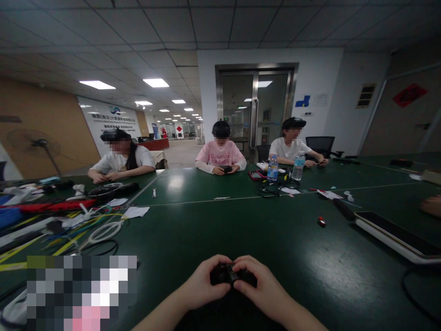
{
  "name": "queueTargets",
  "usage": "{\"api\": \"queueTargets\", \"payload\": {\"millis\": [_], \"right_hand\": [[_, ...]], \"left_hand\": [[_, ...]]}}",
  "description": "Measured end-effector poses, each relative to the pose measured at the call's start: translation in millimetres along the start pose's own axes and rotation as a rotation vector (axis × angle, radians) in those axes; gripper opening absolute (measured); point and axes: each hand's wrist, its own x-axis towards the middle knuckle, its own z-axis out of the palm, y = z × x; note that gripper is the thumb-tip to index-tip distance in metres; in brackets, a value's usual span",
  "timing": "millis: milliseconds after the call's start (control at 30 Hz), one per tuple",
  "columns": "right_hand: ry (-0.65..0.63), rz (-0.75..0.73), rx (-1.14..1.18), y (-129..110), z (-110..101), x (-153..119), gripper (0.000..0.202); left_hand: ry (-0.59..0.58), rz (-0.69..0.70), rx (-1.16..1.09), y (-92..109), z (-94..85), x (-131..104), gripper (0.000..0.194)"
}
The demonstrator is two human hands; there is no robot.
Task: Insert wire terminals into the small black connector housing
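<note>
A small black object (231,276), too dark to make out in detail, is held between both hands at the bottom centre, above the green table (248,230). My left hand (208,282) is closed on its left side, with thumb and fingers curled round it. From the right, my right hand (260,282) grips the same object, fingertips near the middle. The tips of both hands nearly meet at its centre.
Tangled cables (103,232) and tools cover the left side. A small red item (321,222) and a tablet-like device (396,234) lie to the right. Two bottles (272,168) stand farther back. Three people in headsets sit across; another person's hand (432,205) shows at right.
</note>
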Motion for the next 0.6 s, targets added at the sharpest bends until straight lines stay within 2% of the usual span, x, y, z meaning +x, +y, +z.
{"api": "queueTargets", "payload": {"millis": [600], "right_hand": [[-0.001, 0.019, 0.016, 1.9, 0.0, 0.0, 0.021]], "left_hand": [[0.017, 0.002, 0.041, 0.1, 1.5, -0.5, 0.037]]}}
